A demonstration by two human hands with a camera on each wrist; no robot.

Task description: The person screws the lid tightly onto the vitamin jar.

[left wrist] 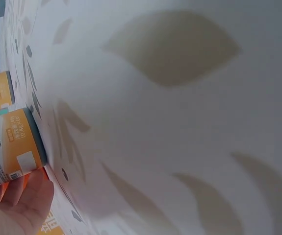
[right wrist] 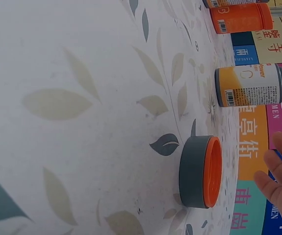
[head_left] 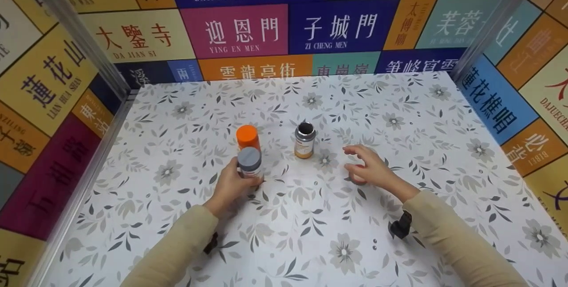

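My left hand [head_left: 230,186] grips a small white-and-orange bottle [left wrist: 15,147] with a grey cap [head_left: 249,158]. Right behind it stands an orange bottle with an orange cap [head_left: 247,135], partly hidden. Near the middle of the table, an open bottle [head_left: 305,141] with a grey rim stands upright, its label showing in the right wrist view. A grey lid [right wrist: 193,172] lies with its orange inside facing up. Over that lid hovers my right hand [head_left: 370,171], fingers apart and holding nothing; the hand partly covers the lid in the head view.
A white floral cloth [head_left: 301,233] covers the table. Panels printed with place names [head_left: 235,32] wall in the back and both sides. A black wrist device [head_left: 400,226] hangs under the right sleeve.
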